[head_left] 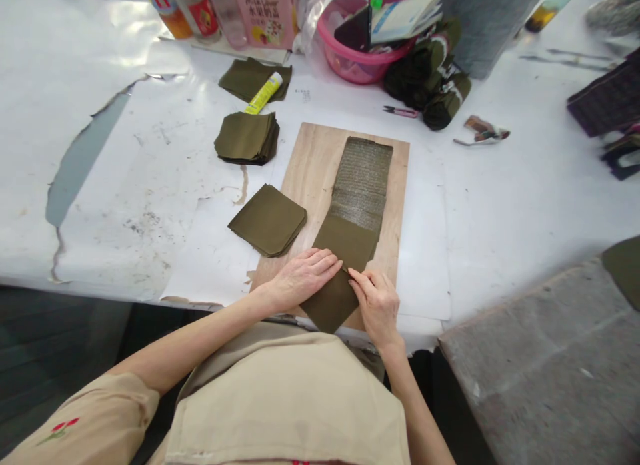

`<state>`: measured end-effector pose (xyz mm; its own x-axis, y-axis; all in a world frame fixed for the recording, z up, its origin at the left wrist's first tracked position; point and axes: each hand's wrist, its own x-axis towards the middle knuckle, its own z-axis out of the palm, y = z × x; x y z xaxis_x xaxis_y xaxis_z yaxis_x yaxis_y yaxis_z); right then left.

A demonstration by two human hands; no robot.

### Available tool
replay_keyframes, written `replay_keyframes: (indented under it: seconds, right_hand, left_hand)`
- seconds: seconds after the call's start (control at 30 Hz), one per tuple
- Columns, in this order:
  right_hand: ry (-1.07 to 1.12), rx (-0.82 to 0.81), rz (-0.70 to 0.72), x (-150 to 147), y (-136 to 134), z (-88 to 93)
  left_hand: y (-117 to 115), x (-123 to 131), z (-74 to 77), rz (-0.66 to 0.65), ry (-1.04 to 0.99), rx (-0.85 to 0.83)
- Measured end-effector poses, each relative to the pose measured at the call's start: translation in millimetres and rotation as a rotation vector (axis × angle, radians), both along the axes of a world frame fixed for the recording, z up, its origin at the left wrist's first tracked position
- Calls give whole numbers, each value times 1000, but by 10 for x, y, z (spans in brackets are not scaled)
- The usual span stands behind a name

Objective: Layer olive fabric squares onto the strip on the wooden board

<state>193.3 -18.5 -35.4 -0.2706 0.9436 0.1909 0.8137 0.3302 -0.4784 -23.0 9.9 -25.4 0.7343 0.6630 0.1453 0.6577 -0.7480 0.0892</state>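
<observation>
My left hand [306, 276] lies flat, fingers together and stretched out, on an olive-green fabric piece [331, 306] near the table's front edge. Closed in a pinch, my right hand [376, 303] grips the upper right edge of that piece, where a fold seems to stand up. Just beyond my fingers another olive fabric piece [347, 240] overlaps the lower end of a dark, ribbed, shiny strip [364, 178]. All of these rest on a wooden board [311, 158]. Left of them, a stack of olive fabric pieces [267, 219] partly covers the board's edge.
Two more olive stacks [245, 137] [239, 80] sit farther back, a yellow glue stick [264, 93] on the rear one. Behind stand bottles [200, 11], a pink basin [350, 66], dark yarn bundles [445, 101] and pink thread snips [401, 111]. A grey board [545, 358] is at right.
</observation>
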Motion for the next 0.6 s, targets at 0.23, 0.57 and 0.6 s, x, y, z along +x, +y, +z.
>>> replay_keyframes:
  seconds: [0.23,0.57,0.6]
  right_hand:
    - [-57,60,11,4,-5,12]
    - [-166,112,41,60,-72,-34]
    - [-150,102,37,70,-76,-30]
  left_hand:
    - [14,1,79,-8,35,-30]
    - [23,64,64,-89,72,26]
    - [25,70,68,-93,79,19]
